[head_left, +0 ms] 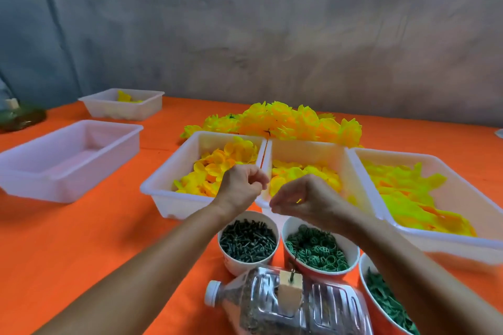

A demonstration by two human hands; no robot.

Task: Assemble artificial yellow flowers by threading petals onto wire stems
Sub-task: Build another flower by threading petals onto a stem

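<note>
My left hand [242, 185] hovers over the near rim of the left petal tray [163, 179], its fingertips pinched on a thin wire stem [261, 163] that is barely visible. Just to its right, my right hand [302, 198] has its fingers curled, and a bit of yellow petal [298, 201] shows between them. The two hands nearly touch above the cups. Loose yellow petals fill the left tray, the middle tray [307, 149] and the right tray [462, 247]. A pile of finished yellow flowers [285, 122] lies behind the trays.
Three cups sit close to me: dark green pins [247, 242], green rings [317, 250], and green leaf parts [389, 304]. A clear plastic bottle [285, 307] lies on its side in front. An empty white tray [68, 160] and a farther tray [122, 103] stand on the orange table's left.
</note>
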